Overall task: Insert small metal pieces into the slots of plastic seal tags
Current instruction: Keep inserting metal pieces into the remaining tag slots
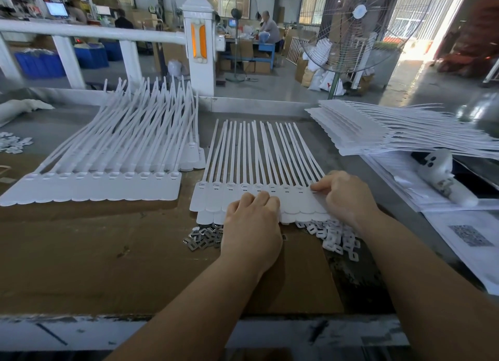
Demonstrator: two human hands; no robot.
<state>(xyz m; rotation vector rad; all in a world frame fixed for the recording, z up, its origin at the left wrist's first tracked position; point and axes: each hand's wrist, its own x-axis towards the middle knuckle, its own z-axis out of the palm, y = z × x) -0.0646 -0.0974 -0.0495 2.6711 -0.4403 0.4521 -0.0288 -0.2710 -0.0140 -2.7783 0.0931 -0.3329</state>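
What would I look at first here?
Probably the two hands: the left hand and right hand rest on a row of white plastic tags in the middle of the table. A bigger fan of tags lies to the left, and little metal pieces sit by the left wrist.

Both forearms bare, extended forward from the lower frame and converging toward centre. Left hand point(252, 223): palm down, back of hand up, fingers curled under at the knuckles, fingertips hidden. Right hand point(348, 195): palm down, angled inward, index finger and thumb drawn together at their tips, remaining fingers loosely bent. Hands near each other, apart.
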